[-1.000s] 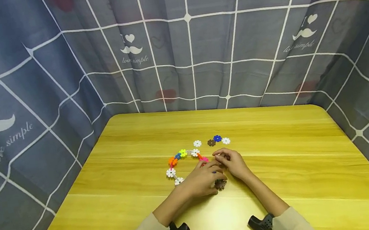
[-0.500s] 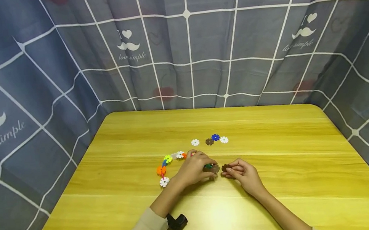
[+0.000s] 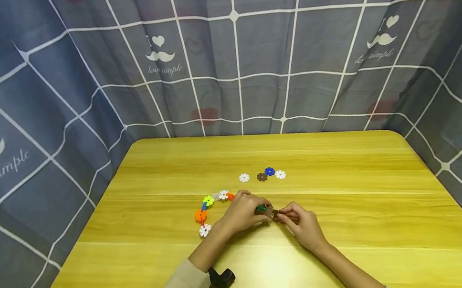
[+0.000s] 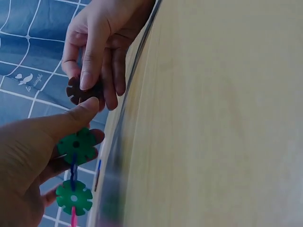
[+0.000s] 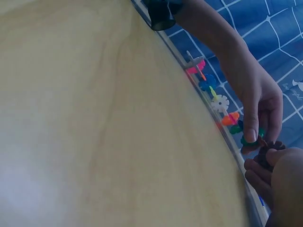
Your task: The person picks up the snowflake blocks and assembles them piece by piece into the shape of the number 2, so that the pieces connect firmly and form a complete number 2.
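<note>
My left hand [image 3: 245,212] grips the end of a chain of interlocking snowflake discs [image 3: 200,216], thumb and fingers pinching near a green disc [image 4: 75,150]. Facing it, my right hand [image 3: 306,228] pinches a dark brown snowflake disc [image 4: 72,91] between thumb and fingers. That disc meets the brown end of the chain, with both sets of fingertips close together. White, orange, blue and yellow-green discs curve away to the left on the table in the head view. Part of the chain is hidden behind my left hand.
Beyond the hands lie loose discs: a white one [image 3: 244,177], a brown one [image 3: 262,177], a blue one [image 3: 270,171] and another white one [image 3: 280,175]. A black wrist device [image 3: 222,279] sits at the left sleeve. A grey checked curtain [image 3: 268,62] surrounds the wooden table [image 3: 370,184].
The right hand has come down and toward me, then left, bringing the brown disc against the chain's end. The chain has shifted left and its near end is lifted in my left hand.
</note>
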